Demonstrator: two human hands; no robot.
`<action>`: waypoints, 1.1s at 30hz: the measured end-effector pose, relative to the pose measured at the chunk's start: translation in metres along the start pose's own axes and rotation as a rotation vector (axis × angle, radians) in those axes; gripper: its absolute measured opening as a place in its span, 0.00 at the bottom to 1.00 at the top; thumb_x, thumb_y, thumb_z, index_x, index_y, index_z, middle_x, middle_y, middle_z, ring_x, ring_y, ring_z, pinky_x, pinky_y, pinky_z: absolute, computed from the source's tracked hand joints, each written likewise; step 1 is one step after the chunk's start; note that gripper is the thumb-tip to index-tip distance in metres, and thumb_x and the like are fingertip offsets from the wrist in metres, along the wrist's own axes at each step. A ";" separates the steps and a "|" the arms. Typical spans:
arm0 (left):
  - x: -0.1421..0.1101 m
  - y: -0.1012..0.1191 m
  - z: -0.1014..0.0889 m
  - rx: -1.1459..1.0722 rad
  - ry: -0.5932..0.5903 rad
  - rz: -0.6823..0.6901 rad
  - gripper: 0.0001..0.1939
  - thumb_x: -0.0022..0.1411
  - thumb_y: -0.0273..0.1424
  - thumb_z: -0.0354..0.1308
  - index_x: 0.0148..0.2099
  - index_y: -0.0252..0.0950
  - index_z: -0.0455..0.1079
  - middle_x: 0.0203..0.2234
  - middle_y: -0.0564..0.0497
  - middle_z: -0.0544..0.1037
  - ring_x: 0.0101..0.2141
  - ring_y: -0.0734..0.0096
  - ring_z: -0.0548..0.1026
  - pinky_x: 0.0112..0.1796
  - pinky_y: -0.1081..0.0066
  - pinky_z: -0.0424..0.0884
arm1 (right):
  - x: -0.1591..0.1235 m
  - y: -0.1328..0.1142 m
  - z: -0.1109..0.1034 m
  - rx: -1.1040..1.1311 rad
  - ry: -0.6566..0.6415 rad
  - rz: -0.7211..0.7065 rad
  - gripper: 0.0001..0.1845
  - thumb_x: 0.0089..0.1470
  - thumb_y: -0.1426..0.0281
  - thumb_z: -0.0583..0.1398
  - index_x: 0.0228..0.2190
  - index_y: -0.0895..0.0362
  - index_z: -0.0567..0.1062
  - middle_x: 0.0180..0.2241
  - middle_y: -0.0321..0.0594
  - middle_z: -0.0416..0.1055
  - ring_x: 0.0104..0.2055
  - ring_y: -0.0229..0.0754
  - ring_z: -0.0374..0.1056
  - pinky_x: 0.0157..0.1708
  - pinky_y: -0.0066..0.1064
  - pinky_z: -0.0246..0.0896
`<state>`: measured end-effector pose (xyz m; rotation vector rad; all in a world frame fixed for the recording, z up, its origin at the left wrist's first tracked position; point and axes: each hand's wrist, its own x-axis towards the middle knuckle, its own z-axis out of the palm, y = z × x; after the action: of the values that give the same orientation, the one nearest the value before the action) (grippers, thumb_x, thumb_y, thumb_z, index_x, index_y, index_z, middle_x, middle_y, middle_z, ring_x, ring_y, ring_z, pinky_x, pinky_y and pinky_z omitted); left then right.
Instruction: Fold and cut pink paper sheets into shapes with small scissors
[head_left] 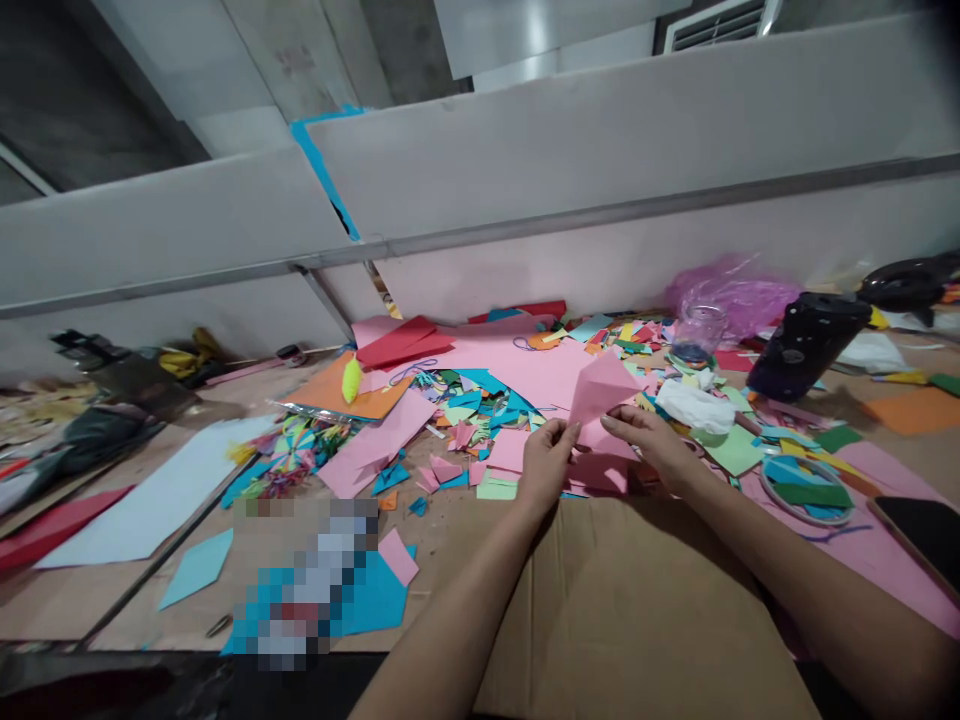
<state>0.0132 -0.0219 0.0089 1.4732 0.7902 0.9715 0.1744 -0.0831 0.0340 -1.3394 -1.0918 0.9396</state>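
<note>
Between my two hands, above the far edge of a cardboard sheet (637, 600), a piece of pink paper (600, 388) is held upright. My left hand (551, 455) pinches its lower left side, thumb and fingers pressed together. On its right side my right hand (649, 437) grips the paper between thumb and fingertips. A fold or second layer seems to show low on the paper, partly covered by my fingers. Behind it lie larger pink sheets (480, 345) and a heap of coloured paper scraps (457, 400).
A dark bottle (810, 345), a clear cup (697, 333) and a pink plastic bag (739, 290) stand at right. Nearer are a roll of tape (806, 490) and a phone (922, 540). White paper (157, 490) lies at left. A white partition (600, 160) closes the back.
</note>
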 end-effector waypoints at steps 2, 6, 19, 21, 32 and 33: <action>-0.003 0.002 0.004 -0.012 -0.073 -0.015 0.19 0.59 0.47 0.59 0.29 0.35 0.67 0.22 0.53 0.74 0.21 0.76 0.66 0.26 0.74 0.63 | 0.001 0.004 0.000 0.000 0.062 0.017 0.26 0.37 0.46 0.70 0.24 0.57 0.75 0.24 0.36 0.71 0.29 0.41 0.63 0.31 0.33 0.57; -0.004 0.005 0.003 -0.001 -0.137 -0.053 0.22 0.60 0.49 0.56 0.28 0.35 0.67 0.22 0.51 0.75 0.22 0.75 0.67 0.28 0.72 0.64 | 0.005 0.009 -0.008 -0.002 0.165 0.021 0.27 0.32 0.47 0.72 0.22 0.57 0.76 0.24 0.38 0.73 0.28 0.41 0.63 0.30 0.33 0.56; -0.004 0.004 -0.005 0.043 -0.249 -0.042 0.21 0.61 0.49 0.55 0.30 0.36 0.64 0.23 0.54 0.70 0.26 0.73 0.68 0.30 0.72 0.63 | 0.002 0.005 -0.006 -0.181 0.152 -0.069 0.23 0.40 0.49 0.69 0.19 0.57 0.76 0.20 0.36 0.69 0.25 0.40 0.61 0.28 0.33 0.53; -0.003 0.003 -0.005 0.070 -0.254 -0.024 0.21 0.61 0.49 0.56 0.29 0.36 0.64 0.21 0.55 0.68 0.25 0.74 0.66 0.29 0.72 0.62 | 0.000 0.006 -0.004 -0.228 0.122 -0.095 0.23 0.42 0.49 0.68 0.19 0.57 0.76 0.19 0.35 0.67 0.25 0.40 0.60 0.28 0.32 0.53; 0.001 0.004 -0.003 0.081 -0.089 0.005 0.23 0.58 0.50 0.57 0.24 0.38 0.58 0.16 0.56 0.66 0.21 0.75 0.64 0.27 0.72 0.61 | 0.000 0.004 -0.001 -0.011 -0.049 0.029 0.22 0.36 0.53 0.71 0.22 0.57 0.73 0.21 0.35 0.70 0.25 0.38 0.64 0.29 0.31 0.60; 0.001 0.005 -0.002 0.077 -0.086 0.001 0.23 0.57 0.51 0.57 0.24 0.38 0.58 0.16 0.56 0.66 0.21 0.75 0.65 0.27 0.72 0.61 | 0.000 0.002 -0.002 -0.012 -0.046 0.026 0.22 0.36 0.53 0.71 0.22 0.57 0.73 0.21 0.34 0.69 0.25 0.38 0.64 0.28 0.31 0.59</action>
<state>0.0111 -0.0206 0.0136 1.5713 0.7716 0.8802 0.1762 -0.0835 0.0319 -1.3506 -1.1189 0.9893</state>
